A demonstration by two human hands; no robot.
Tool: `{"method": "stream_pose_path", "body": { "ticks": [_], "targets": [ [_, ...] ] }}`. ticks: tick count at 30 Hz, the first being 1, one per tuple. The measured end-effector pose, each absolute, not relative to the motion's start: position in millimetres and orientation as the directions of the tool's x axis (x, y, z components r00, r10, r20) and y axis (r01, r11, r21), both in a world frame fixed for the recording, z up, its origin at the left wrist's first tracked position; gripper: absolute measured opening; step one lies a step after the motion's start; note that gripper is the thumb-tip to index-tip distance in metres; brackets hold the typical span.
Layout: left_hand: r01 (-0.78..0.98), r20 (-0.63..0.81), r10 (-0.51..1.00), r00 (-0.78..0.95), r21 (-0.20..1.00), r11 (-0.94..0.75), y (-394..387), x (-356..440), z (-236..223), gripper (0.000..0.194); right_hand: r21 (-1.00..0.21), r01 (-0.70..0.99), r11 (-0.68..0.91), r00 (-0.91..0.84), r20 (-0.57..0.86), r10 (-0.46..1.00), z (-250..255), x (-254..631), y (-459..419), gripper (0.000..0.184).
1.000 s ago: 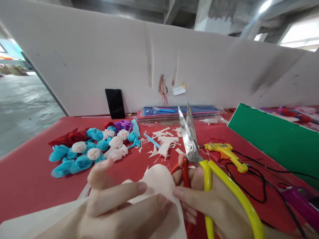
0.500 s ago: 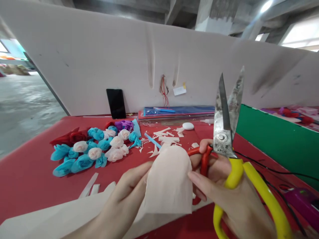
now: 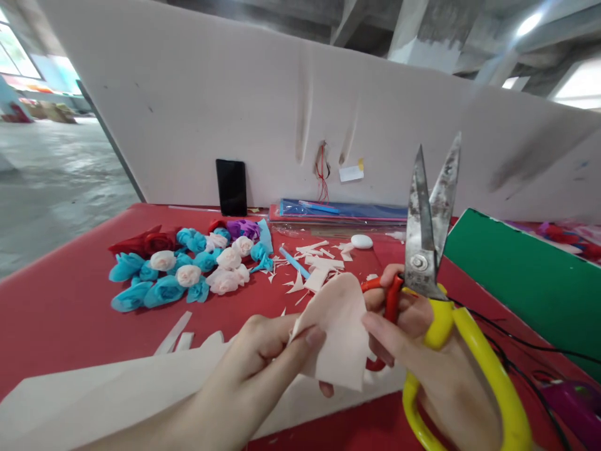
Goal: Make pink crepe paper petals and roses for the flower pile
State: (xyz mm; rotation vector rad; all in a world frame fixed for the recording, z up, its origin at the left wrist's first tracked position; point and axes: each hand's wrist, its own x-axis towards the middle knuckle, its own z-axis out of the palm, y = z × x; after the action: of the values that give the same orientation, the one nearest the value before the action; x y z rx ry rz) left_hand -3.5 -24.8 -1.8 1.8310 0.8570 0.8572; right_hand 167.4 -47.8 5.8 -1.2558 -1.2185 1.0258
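Observation:
A pale pink crepe-paper piece with a rounded top (image 3: 340, 332) is stretched between my two hands, its surface slightly bowed. My left hand (image 3: 253, 369) pinches its left side between thumb and fingers. At the right edge, my right hand (image 3: 441, 369) grips the same piece with thumb and fingertips. Large yellow-handled scissors (image 3: 419, 263) also hang in that right hand, blades up and apart. A red-handled tool (image 3: 392, 300) is tucked in the right fingers too; its working end is hidden. Beneath my hands lies a long pale paper sheet (image 3: 117, 388).
Blue, white and red paper flowers (image 3: 173, 289) cluster at the left. Paper scraps (image 3: 323, 263), a light blue stick (image 3: 295, 263) and a white oval object (image 3: 361, 241) lie mid-table. A phone (image 3: 231, 188) leans on the back panel. A green board (image 3: 516, 282) and black cord (image 3: 521, 332) are right.
My left hand first reached across the paper, then pulled back to pinch its left side, its thumb now farther over the front. The scissors moved right and up with my right hand.

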Motion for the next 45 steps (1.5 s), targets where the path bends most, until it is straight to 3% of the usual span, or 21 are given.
{"method": "stream_pose_path", "body": {
  "ticks": [2, 4, 7, 9, 11, 15, 17, 18, 22, 24, 26, 28, 30, 32, 35, 37, 40, 45],
  "targets": [
    [0.273, 0.268, 0.821, 0.505, 0.852, -0.446, -21.6, -6.5, -5.3, 0.044, -0.988, 0.119, 0.099, 0.128, 0.114, 0.985, 11.3, 171.1, -45.0, 0.031],
    [0.359, 0.415, 0.738, 0.532, 0.679, -0.64, -18.0, -10.0, -10.0, 0.039, -0.985, 0.123, 0.118, 0.157, 0.136, 0.978, 14.0, 172.3, -43.6, 0.03],
    [0.43, 0.628, 0.437, 0.644, 0.175, -0.886, -14.7, -13.3, -18.5, 0.03, -0.987, 0.138, 0.078, 0.16, 0.1, 0.982, 11.3, 169.0, -43.8, 0.029],
    [0.457, 0.642, 0.287, 0.711, -0.111, -0.883, -14.8, -13.5, -25.0, 0.033, -0.986, 0.165, 0.036, 0.159, 0.062, 0.985, 6.6, 164.8, -44.4, 0.029],
    [0.476, 0.609, 0.256, 0.751, -0.23, -0.849, -16.5, -12.3, -30.5, 0.034, -0.979, 0.203, 0.0, 0.154, 0.032, 0.988, 1.3, 160.8, -44.8, 0.027],
    [0.458, 0.557, 0.24, 0.795, -0.291, -0.84, -20.8, -8.3, -31.8, 0.03, -0.974, 0.212, -0.077, 0.143, -0.047, 0.989, -5.8, 157.6, -45.9, 0.021],
    [0.465, 0.518, 0.302, 0.8, -0.217, -0.858, -20.9, -7.4, -28.3, 0.031, -0.98, 0.177, -0.094, 0.115, -0.075, 0.991, -5.7, 159.3, -46.9, 0.02],
    [0.483, 0.482, 0.372, 0.793, -0.126, -0.866, -19.9, -8.0, -26.4, 0.038, -0.982, 0.158, -0.101, 0.089, -0.088, 0.992, -4.8, 160.9, -47.3, 0.02],
    [0.505, 0.295, 0.641, 0.709, 0.421, -0.753, -7.6, -22.2, -21.2, 0.102, -0.984, 0.098, -0.146, -0.081, -0.154, 0.985, 0.1, 169.9, -47.7, 0.018],
    [0.399, 0.188, 0.686, 0.703, 0.694, -0.599, 0.5, -32.8, -18.4, 0.097, -0.986, 0.071, -0.151, -0.164, -0.16, 0.973, 1.4, 174.1, -48.0, 0.018],
    [0.324, 0.02, 0.652, 0.758, 0.856, -0.403, 6.7, -39.7, -13.9, 0.083, -0.984, 0.041, -0.172, -0.21, -0.177, 0.962, 2.2, 176.3, -49.7, 0.024],
    [0.332, -0.112, 0.612, 0.783, 0.907, -0.259, 9.7, -39.6, -8.1, 0.067, -0.976, 0.025, -0.216, -0.217, -0.216, 0.952, 3.9, 176.0, -52.6, 0.031],
    [0.362, -0.176, 0.628, 0.758, 0.915, -0.181, 10.1, -33.7, -2.9, 0.034, -0.968, 0.033, -0.25, -0.218, -0.252, 0.943, 6.7, 173.8, -55.0, 0.032],
    [0.357, -0.234, 0.606, 0.76, 0.93, -0.089, 9.8, -26.2, 0.3, 0.02, -0.965, 0.075, -0.253, -0.256, -0.264, 0.93, 9.1, 171.7, -55.1, 0.03],
    [0.345, -0.345, 0.474, 0.81, 0.934, 0.091, 10.2, -19.3, 0.4, 0.02, -0.959, 0.183, -0.217, -0.412, -0.275, 0.869, 6.7, 171.6, -50.9, 0.03],
    [0.378, -0.405, 0.374, 0.835, 0.914, 0.145, 10.5, -18.0, -1.8, 0.032, -0.959, 0.221, -0.179, -0.484, -0.267, 0.833, 0.9, 173.1, -47.8, 0.033],
    [0.47, -0.462, 0.351, 0.814, 0.88, 0.07, 8.6, -17.5, -5.6, 0.046, -0.972, 0.185, -0.146, -0.497, -0.221, 0.839, -7.6, 174.7, -45.4, 0.035],
    [0.51, -0.498, 0.336, 0.799, 0.858, 0.059, 1.7, -14.6, -11.8, 0.037, -0.978, 0.187, -0.09, -0.553, -0.18, 0.814, -7.5, 177.4, -43.2, 0.034]
  ]
}}
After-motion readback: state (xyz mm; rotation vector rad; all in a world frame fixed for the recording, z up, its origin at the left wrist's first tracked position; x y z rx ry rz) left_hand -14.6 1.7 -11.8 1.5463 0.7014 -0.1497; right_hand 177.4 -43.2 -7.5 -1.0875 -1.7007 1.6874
